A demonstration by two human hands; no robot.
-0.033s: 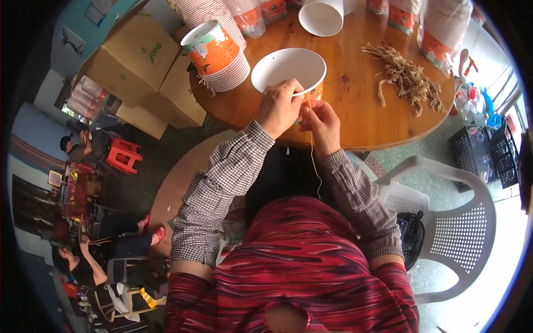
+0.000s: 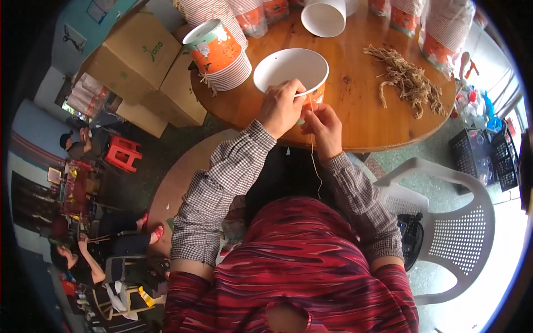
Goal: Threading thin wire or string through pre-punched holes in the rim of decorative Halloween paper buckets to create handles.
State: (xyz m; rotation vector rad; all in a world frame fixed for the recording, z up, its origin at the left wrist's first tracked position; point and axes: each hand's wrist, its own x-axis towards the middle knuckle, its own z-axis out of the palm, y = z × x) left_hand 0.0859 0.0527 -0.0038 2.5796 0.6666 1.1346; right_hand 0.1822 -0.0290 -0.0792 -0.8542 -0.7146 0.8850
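A paper bucket (image 2: 290, 65), white inside and orange outside, stands at the near edge of the round table. My left hand (image 2: 282, 105) is closed on its near rim, with the fingertips at the rim's right side. Just below that rim, my right hand (image 2: 323, 126) pinches a thin pale string (image 2: 315, 162) against or beside the bucket's orange wall. The string's loose end hangs below the table edge toward my lap. How the string is fixed to the bucket is hidden by my fingers.
On the wooden table (image 2: 361, 125) lies a heap of tan strings (image 2: 408, 80) at right. A stack of orange buckets (image 2: 219, 55) stands at left; a white bucket (image 2: 323, 18) lies tipped behind. A plastic chair (image 2: 461, 227) is at right, cardboard boxes (image 2: 139, 55) at left. People sit far left.
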